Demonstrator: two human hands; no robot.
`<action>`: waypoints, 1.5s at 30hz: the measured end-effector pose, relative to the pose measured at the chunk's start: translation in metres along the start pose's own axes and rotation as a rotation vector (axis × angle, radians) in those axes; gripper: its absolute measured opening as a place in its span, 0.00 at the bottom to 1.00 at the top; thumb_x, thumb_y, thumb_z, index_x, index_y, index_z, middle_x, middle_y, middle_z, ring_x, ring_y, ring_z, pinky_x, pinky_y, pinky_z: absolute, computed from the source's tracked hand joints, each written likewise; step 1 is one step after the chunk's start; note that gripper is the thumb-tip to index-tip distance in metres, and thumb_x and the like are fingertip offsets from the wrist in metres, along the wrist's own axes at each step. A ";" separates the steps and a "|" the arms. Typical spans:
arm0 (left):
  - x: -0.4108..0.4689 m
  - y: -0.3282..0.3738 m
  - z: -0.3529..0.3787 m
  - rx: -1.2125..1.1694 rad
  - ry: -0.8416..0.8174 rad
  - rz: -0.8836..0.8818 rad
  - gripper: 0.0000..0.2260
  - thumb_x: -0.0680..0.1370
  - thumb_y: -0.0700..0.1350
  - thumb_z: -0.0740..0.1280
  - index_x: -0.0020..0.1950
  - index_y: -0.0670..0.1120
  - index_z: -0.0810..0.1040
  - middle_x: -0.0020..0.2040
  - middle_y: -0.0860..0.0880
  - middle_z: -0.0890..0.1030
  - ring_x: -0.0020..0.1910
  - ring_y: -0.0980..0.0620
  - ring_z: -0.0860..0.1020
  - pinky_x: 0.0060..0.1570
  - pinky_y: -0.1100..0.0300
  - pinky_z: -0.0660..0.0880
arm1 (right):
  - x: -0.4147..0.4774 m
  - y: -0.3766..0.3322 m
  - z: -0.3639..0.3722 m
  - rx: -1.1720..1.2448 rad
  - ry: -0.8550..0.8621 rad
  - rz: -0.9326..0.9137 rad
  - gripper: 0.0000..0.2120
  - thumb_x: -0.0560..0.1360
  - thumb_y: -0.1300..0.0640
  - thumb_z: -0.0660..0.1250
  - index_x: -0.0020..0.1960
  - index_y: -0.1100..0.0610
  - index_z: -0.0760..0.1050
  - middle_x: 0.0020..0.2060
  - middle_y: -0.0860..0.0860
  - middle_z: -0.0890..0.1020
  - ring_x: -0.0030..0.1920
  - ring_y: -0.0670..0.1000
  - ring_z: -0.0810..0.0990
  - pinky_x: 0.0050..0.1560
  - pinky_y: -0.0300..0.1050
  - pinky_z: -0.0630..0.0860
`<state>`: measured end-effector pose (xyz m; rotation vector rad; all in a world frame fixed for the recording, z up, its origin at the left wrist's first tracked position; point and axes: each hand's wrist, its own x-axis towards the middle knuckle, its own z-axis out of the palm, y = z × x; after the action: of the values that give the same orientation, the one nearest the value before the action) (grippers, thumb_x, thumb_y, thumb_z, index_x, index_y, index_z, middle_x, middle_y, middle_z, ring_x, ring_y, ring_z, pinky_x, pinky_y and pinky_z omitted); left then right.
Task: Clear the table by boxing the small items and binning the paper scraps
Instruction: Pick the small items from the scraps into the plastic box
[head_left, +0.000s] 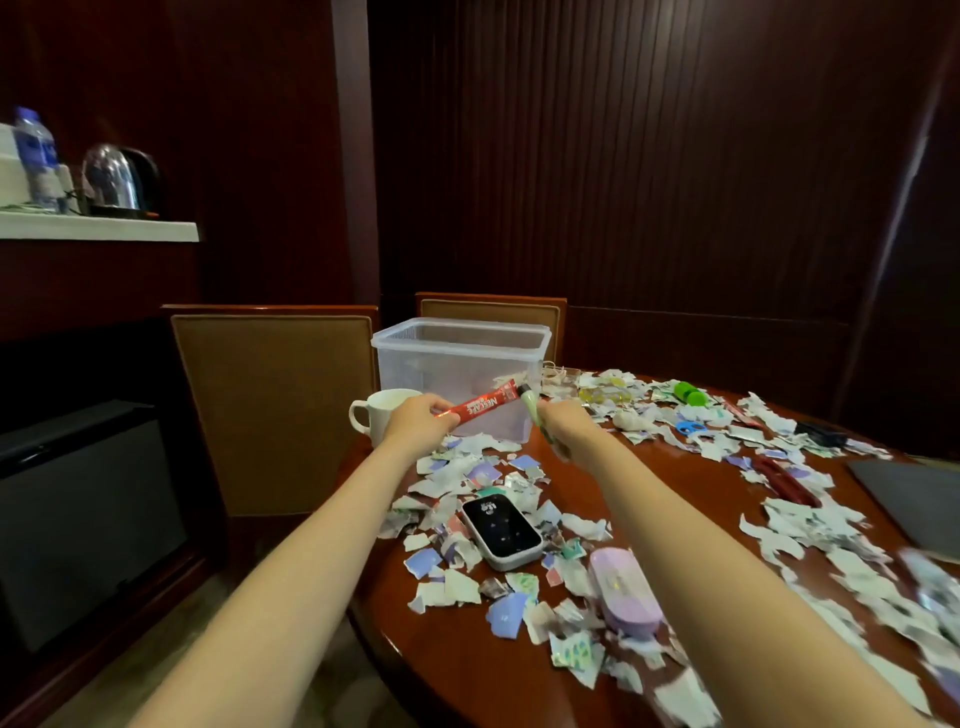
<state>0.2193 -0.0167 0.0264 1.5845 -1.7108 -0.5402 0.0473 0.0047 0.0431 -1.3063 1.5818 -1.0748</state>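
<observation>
My left hand (415, 421) grips a red coffee sachet (480, 404) by its near end, its far end pointing at the clear plastic box (462, 332) at the table's back edge. Just right of it, my right hand (563, 428) is closed around a pale green pen-like item (531, 405) with a dark tip, in front of the box's right corner. Torn paper scraps (467, 473) cover the round wooden table (467, 665). Among them lie a small black-and-white device (501, 530), a lilac case (626, 592), blue scissors (691, 427) and a green object (691, 393).
A white mug (376, 413) stands left of the box. Two chairs (270, 405) sit behind the table. A dark flat item (914, 499) and a red object (784, 480) lie at the right. A kettle (122, 179) and a water bottle (36, 156) stand on a left shelf.
</observation>
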 end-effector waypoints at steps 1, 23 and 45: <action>-0.004 0.001 -0.003 0.001 -0.001 0.004 0.13 0.80 0.44 0.63 0.63 0.42 0.76 0.59 0.43 0.78 0.47 0.52 0.72 0.40 0.63 0.69 | -0.001 -0.002 0.003 -0.014 -0.006 -0.007 0.15 0.81 0.55 0.54 0.36 0.56 0.64 0.32 0.50 0.66 0.31 0.46 0.65 0.22 0.34 0.69; -0.045 0.006 -0.027 -0.216 0.070 -0.112 0.11 0.80 0.43 0.61 0.61 0.43 0.76 0.49 0.46 0.75 0.42 0.52 0.73 0.45 0.58 0.71 | -0.029 -0.011 0.025 0.304 -0.032 -0.001 0.17 0.81 0.59 0.55 0.66 0.67 0.67 0.41 0.56 0.79 0.36 0.51 0.77 0.57 0.53 0.75; 0.202 0.009 -0.048 -0.230 0.058 -0.049 0.14 0.80 0.43 0.62 0.64 0.44 0.75 0.46 0.49 0.75 0.35 0.57 0.71 0.35 0.64 0.69 | 0.171 -0.110 0.050 0.335 -0.039 -0.198 0.06 0.79 0.63 0.59 0.54 0.58 0.71 0.37 0.53 0.78 0.31 0.49 0.76 0.29 0.37 0.76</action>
<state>0.2547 -0.2040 0.1100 1.4658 -1.5115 -0.6841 0.1039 -0.1816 0.1209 -1.2606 1.1977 -1.3614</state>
